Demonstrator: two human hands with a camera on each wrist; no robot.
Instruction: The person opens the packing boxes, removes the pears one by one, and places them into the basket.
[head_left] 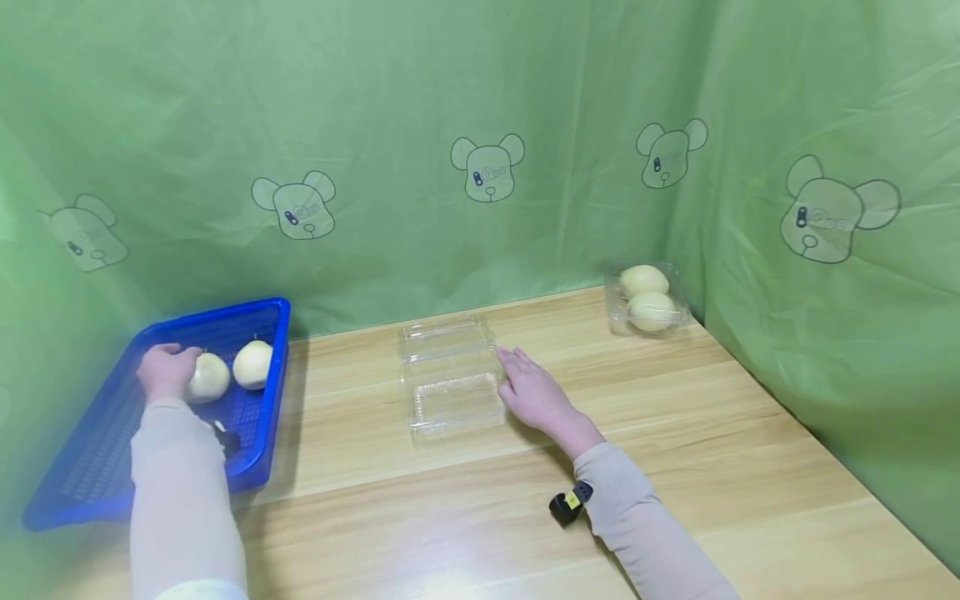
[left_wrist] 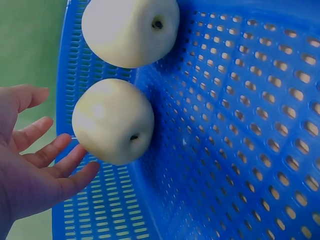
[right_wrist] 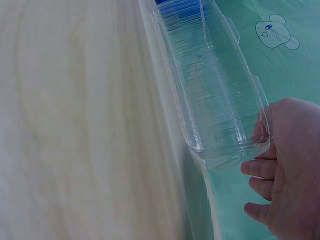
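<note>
Pale pear [head_left: 211,377] in the blue basket [head_left: 275,396] should be firm, smooth, bruisable: cup its sides. Left hand [head_left: 167,372], ungripped, is beside it; right hand [head_left: 536,394], fingers relaxed, touches the clear clamshell [head_left: 457,402].

Left hand [head_left: 167,372] — fingertips hidden from head view, contact with nearest fruit [head_left: 209,378] unclear! Left wrist view: upper fruit [left_wrist: 127,32] clipped at top. Right wrist view: right hand [right_wrist: 299,170] cropped — curtain lettering [right_wrist: 276,34] too tiny.
</note>
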